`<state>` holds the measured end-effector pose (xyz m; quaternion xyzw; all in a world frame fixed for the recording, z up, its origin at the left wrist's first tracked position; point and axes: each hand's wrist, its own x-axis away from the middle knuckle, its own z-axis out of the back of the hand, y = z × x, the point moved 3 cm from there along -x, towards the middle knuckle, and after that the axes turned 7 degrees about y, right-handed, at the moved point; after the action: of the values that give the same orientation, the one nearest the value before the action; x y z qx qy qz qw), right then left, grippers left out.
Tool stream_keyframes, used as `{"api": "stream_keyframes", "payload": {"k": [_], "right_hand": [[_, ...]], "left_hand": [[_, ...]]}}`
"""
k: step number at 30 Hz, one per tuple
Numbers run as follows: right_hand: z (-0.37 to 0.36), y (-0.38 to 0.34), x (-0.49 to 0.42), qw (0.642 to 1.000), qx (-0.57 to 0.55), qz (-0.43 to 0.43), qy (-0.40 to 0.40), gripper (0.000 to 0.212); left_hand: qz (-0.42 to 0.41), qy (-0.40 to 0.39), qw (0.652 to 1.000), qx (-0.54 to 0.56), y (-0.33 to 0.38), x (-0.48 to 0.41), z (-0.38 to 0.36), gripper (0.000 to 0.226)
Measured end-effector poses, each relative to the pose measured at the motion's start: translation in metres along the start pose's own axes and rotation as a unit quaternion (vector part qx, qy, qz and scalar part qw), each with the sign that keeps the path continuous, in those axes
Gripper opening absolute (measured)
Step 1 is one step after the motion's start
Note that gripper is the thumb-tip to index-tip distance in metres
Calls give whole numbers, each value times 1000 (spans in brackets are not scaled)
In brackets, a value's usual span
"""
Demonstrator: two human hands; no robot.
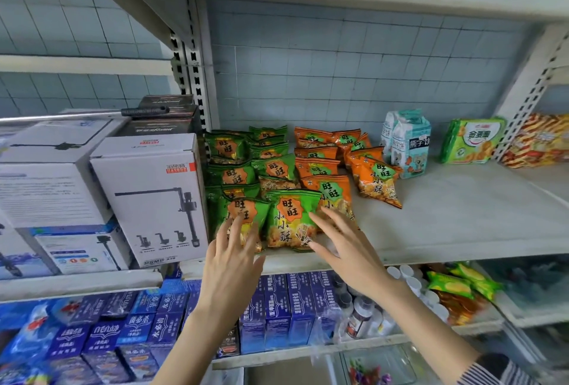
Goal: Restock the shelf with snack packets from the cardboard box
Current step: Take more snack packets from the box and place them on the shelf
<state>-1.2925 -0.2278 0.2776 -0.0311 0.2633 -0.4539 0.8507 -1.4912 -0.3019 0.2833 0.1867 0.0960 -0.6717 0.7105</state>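
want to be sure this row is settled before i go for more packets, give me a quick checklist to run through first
1. Hands free: left hand and right hand rest flat-fingered on the front green packets and grip nothing: ok.
2. Front green packets sit behind the front edge of the shelf: ok.
3. Colours sorted, green on the left, orange packets beside them: ok.
4. Tilted orange packet leans out of its row: not ok.
5. Bare shelf space to the right of the orange packets: ok.
6. Cardboard box within reach: not in view, cannot tell.
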Motion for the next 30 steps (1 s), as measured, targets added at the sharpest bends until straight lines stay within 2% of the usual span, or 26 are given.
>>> {"api": "stream_keyframes", "payload": {"k": [3, 9, 13, 17, 21, 24, 30], "right_hand": [[13, 13, 8, 1000, 17, -20, -9, 58], [44, 56, 27, 993, 77, -70, -55, 66], [77, 89, 46, 989, 116, -92, -18, 71], [109, 124, 73, 984, 134, -121, 4, 74], [133, 164, 104, 977, 137, -162, -17, 82], [149, 194, 128, 970, 137, -196, -47, 84], [191, 242, 180, 957, 144, -250, -18, 87]], "left_hand": [[3, -13, 1000, -25, 2, 4, -1, 64], [34, 22, 999, -5, 20, -6, 15, 58], [53, 20, 998, -12, 45, -9, 16, 63], [39, 7, 999, -32, 81, -6, 18, 81], [30, -16, 999, -37, 122, -8, 8, 69], [-1, -17, 999, -27, 162, -10, 3, 70], [-43, -39, 998, 5, 237, -20, -17, 72]]}}
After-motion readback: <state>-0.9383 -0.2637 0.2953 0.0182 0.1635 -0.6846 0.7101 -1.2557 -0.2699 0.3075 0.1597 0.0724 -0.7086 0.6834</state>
